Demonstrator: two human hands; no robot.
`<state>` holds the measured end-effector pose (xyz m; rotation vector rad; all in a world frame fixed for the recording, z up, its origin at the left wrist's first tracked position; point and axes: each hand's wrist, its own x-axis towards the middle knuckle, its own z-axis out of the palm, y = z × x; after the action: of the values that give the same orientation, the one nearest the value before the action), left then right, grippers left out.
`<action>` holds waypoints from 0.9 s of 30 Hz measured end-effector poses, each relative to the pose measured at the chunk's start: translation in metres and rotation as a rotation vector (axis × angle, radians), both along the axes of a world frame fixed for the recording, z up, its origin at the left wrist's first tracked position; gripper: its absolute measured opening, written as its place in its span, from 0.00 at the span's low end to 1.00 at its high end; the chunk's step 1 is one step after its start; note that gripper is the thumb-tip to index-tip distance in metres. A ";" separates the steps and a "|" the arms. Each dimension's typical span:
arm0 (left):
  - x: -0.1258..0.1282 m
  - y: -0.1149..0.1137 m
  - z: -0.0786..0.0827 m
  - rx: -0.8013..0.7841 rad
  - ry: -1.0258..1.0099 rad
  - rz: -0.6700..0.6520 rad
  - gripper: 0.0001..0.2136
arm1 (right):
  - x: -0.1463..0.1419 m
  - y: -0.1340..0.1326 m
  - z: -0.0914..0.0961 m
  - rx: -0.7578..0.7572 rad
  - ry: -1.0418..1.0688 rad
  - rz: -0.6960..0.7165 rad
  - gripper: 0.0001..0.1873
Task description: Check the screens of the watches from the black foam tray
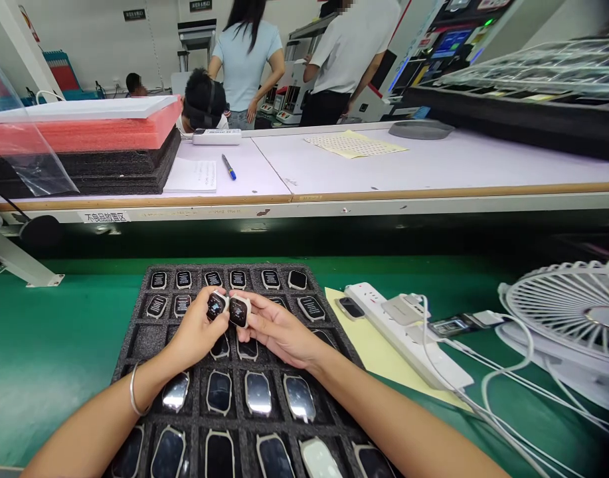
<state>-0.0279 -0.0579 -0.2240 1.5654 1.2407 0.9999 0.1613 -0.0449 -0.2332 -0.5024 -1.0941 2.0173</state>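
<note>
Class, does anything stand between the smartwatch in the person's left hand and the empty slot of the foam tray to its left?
Only the left hand itself: it lies over the foam tray between the smartwatch and the empty slot. No other object shows along that stretch.

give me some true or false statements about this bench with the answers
The left hand and right hand each hold a smartwatch. True.
The tray under the hands is green. False: the foam tray is black, on a green mat.
A bangle sits on the right wrist. False: the bangle is on the left wrist.
A white power strip lies along a yellow sheet. True.
A blue pen lies on the far bench. True.
</note>
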 end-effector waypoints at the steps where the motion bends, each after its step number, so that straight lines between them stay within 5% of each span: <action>1: 0.000 0.000 0.000 -0.003 -0.006 0.001 0.18 | 0.000 0.000 0.000 -0.003 0.000 -0.001 0.25; 27: 0.001 0.001 -0.001 0.018 -0.082 0.005 0.16 | 0.002 0.000 0.001 0.009 -0.014 -0.017 0.26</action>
<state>-0.0269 -0.0567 -0.2250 1.5203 1.1828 1.0714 0.1631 -0.0452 -0.2319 -0.5207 -1.1034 1.9967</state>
